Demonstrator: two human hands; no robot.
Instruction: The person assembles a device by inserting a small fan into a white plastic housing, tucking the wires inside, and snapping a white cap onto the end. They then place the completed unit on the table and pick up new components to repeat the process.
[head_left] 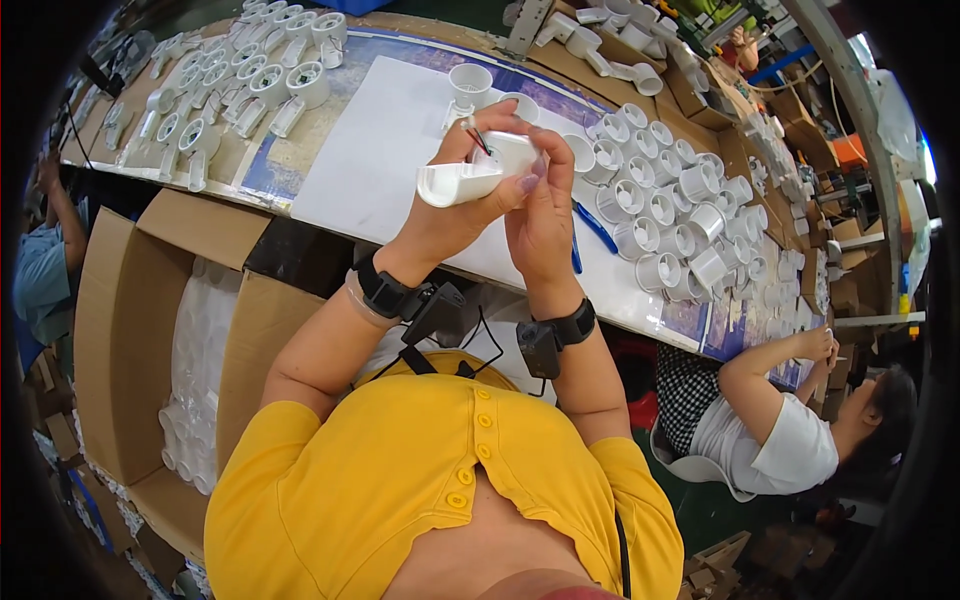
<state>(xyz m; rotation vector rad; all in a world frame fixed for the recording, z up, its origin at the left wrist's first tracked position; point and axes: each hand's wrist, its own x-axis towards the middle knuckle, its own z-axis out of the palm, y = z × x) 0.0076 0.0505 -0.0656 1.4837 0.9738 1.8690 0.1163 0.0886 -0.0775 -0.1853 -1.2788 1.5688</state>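
Both hands hold a white plastic housing (pixel 460 186) above the table, its curved, hollow handle part pointing left. My left hand (pixel 437 222) is closed around it from below and behind. My right hand (pixel 540 225) grips its right side, with the fingertips pressed on the wider end. Thin red and black wires (pixel 480 140) stick out near my left fingers; their ends are partly hidden. Just beyond my hands stand a white round housing (pixel 469 84) and another white cup (pixel 519 106). Blue-handled pliers (pixel 596 228) lie to the right of my right hand.
Many white cup-shaped housings (pixel 660 208) crowd the table's right side. Housings with circuit boards and wires (pixel 268 84) stand in rows at far left. An open carton (pixel 105 330) holding white parts is at left. A co-worker (pixel 770 420) sits at right; another person (pixel 45 270) is at far left.
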